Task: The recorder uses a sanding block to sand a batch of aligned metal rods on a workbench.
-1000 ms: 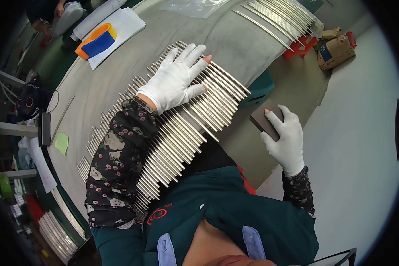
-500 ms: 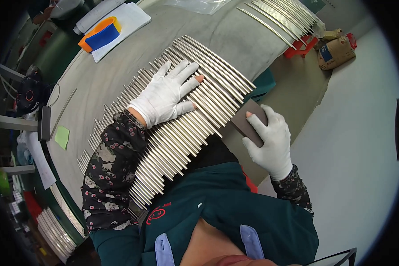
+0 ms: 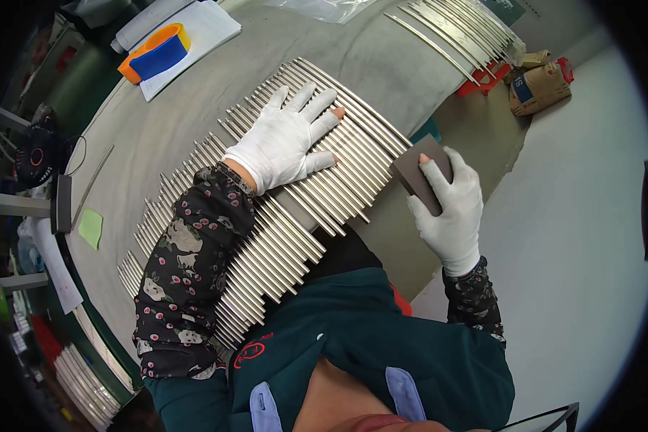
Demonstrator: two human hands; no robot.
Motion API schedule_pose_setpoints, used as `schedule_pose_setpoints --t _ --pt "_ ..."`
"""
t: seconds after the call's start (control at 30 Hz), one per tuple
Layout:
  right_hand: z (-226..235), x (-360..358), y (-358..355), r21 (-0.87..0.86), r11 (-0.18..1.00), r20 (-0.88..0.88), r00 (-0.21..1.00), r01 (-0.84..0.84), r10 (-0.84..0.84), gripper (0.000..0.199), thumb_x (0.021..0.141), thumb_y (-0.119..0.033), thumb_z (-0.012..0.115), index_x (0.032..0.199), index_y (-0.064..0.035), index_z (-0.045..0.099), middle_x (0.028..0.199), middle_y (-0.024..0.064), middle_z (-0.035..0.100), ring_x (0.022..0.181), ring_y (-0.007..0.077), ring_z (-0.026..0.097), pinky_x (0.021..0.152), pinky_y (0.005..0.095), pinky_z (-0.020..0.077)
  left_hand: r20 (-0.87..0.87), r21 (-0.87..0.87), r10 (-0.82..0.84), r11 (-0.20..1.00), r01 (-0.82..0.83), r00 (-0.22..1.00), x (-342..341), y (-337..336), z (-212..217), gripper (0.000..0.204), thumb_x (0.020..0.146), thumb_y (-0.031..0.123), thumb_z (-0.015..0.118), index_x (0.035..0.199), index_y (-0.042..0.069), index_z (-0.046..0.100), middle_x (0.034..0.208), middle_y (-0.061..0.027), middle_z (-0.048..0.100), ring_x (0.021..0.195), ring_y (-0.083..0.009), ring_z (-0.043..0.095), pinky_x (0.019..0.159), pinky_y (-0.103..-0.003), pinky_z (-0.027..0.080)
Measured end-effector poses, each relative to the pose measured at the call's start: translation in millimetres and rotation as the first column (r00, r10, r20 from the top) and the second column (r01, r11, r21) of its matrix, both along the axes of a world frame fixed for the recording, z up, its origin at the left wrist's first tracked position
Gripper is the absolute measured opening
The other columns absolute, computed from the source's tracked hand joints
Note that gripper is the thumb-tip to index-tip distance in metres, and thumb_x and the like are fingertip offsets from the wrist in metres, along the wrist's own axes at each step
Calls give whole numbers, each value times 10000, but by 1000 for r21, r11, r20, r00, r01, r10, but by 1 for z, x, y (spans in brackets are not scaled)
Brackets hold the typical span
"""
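Observation:
A broad row of thin shiny metal rods point(image 3: 281, 245) lies side by side on the grey table, their near ends sticking out past its edge. My left hand point(image 3: 284, 137), in a white glove with bare fingertips on some fingers, rests flat on the rods with its fingers spread. In my gloved right hand point(image 3: 450, 209) is a dark grey-brown rectangular block point(image 3: 425, 173), gripped between thumb and fingers. The block sits at the right-hand ends of the rods; whether it touches them I cannot tell.
More rods point(image 3: 461, 32) lie at the table's far right. Blue and orange tape rings point(image 3: 158, 54) sit on white paper at the far left. Nearer are a green paper note point(image 3: 91, 227) and a single rod point(image 3: 92, 183). A brown sack point(image 3: 540, 90) stands on the floor.
My left hand has slid to the right and slightly away, and a gap has opened between the rods near it. My right hand has moved up and right with the block.

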State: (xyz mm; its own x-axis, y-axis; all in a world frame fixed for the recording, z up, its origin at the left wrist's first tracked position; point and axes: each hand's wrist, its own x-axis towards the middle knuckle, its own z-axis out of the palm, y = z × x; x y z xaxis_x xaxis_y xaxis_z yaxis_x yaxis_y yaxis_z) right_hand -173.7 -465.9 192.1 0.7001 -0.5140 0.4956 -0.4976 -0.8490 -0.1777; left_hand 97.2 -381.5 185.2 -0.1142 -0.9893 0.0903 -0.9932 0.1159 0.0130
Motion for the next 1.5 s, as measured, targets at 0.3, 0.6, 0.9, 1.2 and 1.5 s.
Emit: schedule_pose_setpoints --t 0.3,0.6,0.9,1.2,1.5 --pt "10 34 -13 -43 993 -26 993 -114 113 480 658 -162 739 1125 -120 636 1170 198 548 979 355 551 802 426 482 29 -29 -9 1000 10 1000 3 2 -3 719 897 571 443 1418 80 376 1516 -157 285 1388 -400 256 1121 -552 197" --pt "25 -28 47 323 934 -187 957 -155 223 527 626 -184 774 1131 -122 635 1231 216 509 1032 372 533 855 453 457 5 4 -43 999 43 999 12 8 -2 722 916 597 387 1425 85 366 1511 -173 281 1401 -380 237 1145 -518 170" --pt "5 -12 44 279 944 -117 969 -178 218 521 650 -199 762 1146 -117 625 1231 214 511 1036 368 534 856 453 455 -71 39 210 977 -208 975 58 57 -3 748 921 635 345 1471 129 299 1542 -154 221 1417 -379 199 1150 -512 167" --pt "17 -20 51 335 928 -145 965 -162 221 547 624 -191 772 1145 -116 623 1239 201 508 1045 367 528 873 447 448 19 35 166 985 -167 986 61 69 -6 688 933 523 416 1480 131 277 1542 -156 211 1405 -377 228 1144 -509 188" --pt "15 0 75 370 902 -133 948 -224 290 523 633 -189 761 1131 -102 627 1222 206 522 1042 367 536 875 447 454 42 -56 185 982 -183 982 62 67 -10 617 932 434 490 1437 106 353 1512 -128 285 1389 -310 278 1133 -463 244"
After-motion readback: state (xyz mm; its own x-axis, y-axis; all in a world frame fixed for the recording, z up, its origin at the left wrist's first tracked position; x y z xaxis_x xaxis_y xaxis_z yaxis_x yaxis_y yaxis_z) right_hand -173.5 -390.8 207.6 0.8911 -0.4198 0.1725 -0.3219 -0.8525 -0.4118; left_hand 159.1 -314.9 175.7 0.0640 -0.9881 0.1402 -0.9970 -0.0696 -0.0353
